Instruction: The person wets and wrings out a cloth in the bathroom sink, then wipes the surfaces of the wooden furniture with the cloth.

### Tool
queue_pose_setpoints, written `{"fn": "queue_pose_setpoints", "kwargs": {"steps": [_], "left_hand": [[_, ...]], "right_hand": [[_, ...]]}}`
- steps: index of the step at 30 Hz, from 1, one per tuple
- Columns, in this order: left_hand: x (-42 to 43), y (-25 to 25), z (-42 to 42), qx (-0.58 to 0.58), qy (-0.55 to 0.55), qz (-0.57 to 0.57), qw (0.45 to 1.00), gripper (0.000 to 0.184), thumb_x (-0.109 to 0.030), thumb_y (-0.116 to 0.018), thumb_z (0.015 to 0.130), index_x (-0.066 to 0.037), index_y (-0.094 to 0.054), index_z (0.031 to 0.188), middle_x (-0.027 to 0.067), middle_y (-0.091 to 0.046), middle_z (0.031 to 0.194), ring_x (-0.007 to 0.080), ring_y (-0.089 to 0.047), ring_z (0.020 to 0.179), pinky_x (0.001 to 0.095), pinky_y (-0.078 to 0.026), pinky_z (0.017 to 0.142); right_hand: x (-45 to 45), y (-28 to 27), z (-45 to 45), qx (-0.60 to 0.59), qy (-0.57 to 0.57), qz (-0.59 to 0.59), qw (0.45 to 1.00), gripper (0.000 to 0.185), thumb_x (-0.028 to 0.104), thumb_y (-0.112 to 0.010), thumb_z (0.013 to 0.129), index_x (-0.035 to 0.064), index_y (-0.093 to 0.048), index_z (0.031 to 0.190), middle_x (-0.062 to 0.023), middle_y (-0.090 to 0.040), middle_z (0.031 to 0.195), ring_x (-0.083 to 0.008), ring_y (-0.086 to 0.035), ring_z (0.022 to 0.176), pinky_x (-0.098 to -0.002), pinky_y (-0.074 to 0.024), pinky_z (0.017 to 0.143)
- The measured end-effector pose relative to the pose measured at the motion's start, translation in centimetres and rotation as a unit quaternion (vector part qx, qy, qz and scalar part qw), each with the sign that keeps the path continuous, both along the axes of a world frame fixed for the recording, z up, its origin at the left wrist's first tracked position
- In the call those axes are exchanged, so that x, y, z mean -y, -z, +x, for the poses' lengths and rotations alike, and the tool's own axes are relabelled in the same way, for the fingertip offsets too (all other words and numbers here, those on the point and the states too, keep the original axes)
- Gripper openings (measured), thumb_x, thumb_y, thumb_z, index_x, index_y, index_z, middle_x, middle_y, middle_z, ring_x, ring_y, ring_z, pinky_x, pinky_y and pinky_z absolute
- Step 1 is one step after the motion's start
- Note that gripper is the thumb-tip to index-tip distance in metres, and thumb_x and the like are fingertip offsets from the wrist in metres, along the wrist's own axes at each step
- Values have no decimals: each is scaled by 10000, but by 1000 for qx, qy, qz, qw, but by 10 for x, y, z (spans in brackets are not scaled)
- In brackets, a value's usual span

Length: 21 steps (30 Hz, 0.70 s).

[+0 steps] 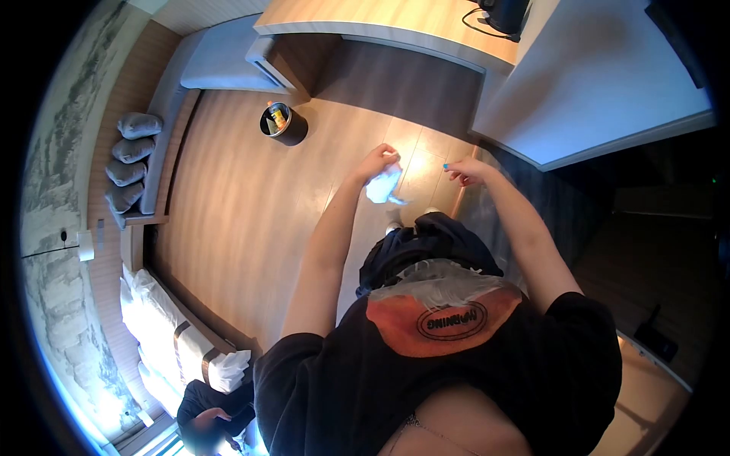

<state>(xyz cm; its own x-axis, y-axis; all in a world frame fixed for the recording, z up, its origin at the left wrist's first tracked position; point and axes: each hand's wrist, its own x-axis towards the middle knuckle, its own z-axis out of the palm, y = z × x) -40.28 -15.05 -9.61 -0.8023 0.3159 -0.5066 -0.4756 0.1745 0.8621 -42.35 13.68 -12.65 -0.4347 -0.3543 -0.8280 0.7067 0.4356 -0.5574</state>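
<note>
My left hand (378,161) is closed on the top of a crumpled white thing (382,186), thin like a plastic bag or a cloth. It hangs down over the wooden floor, its lower end trailing to the right. To the right of it, apart from the white thing, is my right hand (468,172). A small bright blue thing (445,166) shows at the tips of its thumb and forefinger, too small to name. The other fingers are loosely bent.
A black bin (290,131) with packaging in it stands on the floor (236,175) ahead. Beyond is a wooden desk (395,17); a white panel (585,99) rises at right. Grey cushions (129,149) line the left bench. A bed (163,327) and another person (209,414) are lower left.
</note>
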Motion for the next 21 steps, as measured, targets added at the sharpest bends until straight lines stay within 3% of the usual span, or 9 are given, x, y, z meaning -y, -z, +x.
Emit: {"fn": "queue_pose_setpoints", "kwargs": {"steps": [4,6,10,13,16,17,19,20,21], "left_hand": [[-17,-26,-5,26,-11,192,981,213,-136,-499,848,-97,-440,1049,52,-574,859,119,-564,759,239,-452,643],[-16,-28,-4,39,-28,272,961,274,-129,-494,848,-104,-405,1106,58,-576,902,126,-569,804,244,-461,672],[-14,-64,3,-18,-61,299,952,430,-137,-544,819,-108,-339,1197,66,-574,992,127,-556,867,254,-453,721],[-5,-68,5,-36,-103,256,960,486,-157,-578,798,-107,-331,1213,64,-582,985,126,-551,874,255,-451,714],[15,-43,3,-72,-140,173,972,506,-160,-594,785,-112,-338,1220,60,-592,985,131,-563,866,269,-459,698],[22,-30,3,-77,-190,75,976,402,-186,-600,773,-85,-453,1133,102,-607,942,187,-586,829,299,-463,693],[36,-17,7,-145,-188,-208,949,306,-204,-575,777,-55,-521,1038,151,-608,908,232,-593,808,327,-462,697],[41,-10,8,-175,-181,-344,904,273,-213,-563,779,-40,-555,991,175,-608,891,255,-597,798,341,-462,699],[45,1,9,-165,-137,-388,897,265,-233,-548,783,-42,-568,965,186,-606,880,283,-593,801,358,-462,706]], "right_hand": [[38,35,15,28,88,-61,994,312,170,-519,803,22,-498,1077,-92,-580,933,-196,-569,768,-310,-492,663],[59,54,25,48,29,-119,991,319,165,-519,795,43,-482,1087,-94,-549,994,-212,-541,859,-363,-463,745],[91,51,36,121,34,-186,974,316,147,-508,774,46,-479,1072,-95,-493,1112,-243,-495,990,-430,-408,845],[98,51,30,27,152,-325,933,295,144,-492,781,33,-492,1055,-90,-512,1095,-242,-493,1016,-423,-412,841],[94,59,15,-58,317,-315,893,195,159,-522,787,31,-500,932,-101,-553,916,-221,-536,939,-377,-450,762],[89,60,11,-78,346,-311,882,175,173,-523,792,37,-512,901,-91,-553,861,-212,-545,861,-365,-453,730],[78,52,4,-119,403,-302,856,155,199,-523,803,48,-537,840,-71,-553,752,-195,-562,705,-340,-461,665],[69,47,-1,-132,309,-230,913,154,202,-522,805,49,-542,808,-63,-553,719,-196,-556,653,-333,-460,624],[58,40,-5,-142,211,-153,955,160,205,-521,806,50,-547,776,-55,-553,687,-197,-550,600,-326,-459,583]]}}
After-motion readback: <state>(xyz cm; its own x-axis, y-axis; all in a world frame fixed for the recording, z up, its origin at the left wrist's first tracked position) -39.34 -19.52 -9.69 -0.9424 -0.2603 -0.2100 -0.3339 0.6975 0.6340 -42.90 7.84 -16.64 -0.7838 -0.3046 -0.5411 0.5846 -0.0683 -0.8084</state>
